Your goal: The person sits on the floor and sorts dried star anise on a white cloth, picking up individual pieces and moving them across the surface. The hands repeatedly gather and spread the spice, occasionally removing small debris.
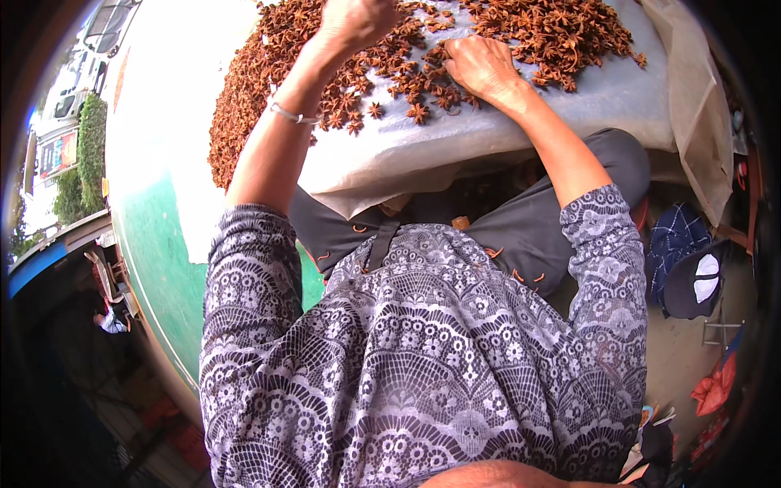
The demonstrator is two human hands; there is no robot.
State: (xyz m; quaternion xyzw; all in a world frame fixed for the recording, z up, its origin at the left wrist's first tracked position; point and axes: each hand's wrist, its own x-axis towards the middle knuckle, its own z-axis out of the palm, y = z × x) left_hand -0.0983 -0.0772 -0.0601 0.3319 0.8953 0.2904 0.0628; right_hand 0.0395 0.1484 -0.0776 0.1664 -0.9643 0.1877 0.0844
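Star anise lies on a table covered with a pale plastic sheet [476, 131]. A large heap [244, 116] spreads along the left, and a smaller pile [561, 36] sits at the upper right. Loose star anise pods [415, 85] are scattered between them. My left hand [360, 21], a bracelet on its wrist, is curled over the left heap and partly cut off by the top edge. My right hand [479, 64] rests knuckles up among the scattered pods, left of the smaller pile. Its fingers bend under, hiding whatever they may hold.
The sheet's loose flap [695, 116] hangs at the table's right side. My knees reach under the near edge. On the right are a dark checked cloth [677, 241], a black cap [689, 287] and a red bag [714, 387]. Another person [113, 320] is far left.
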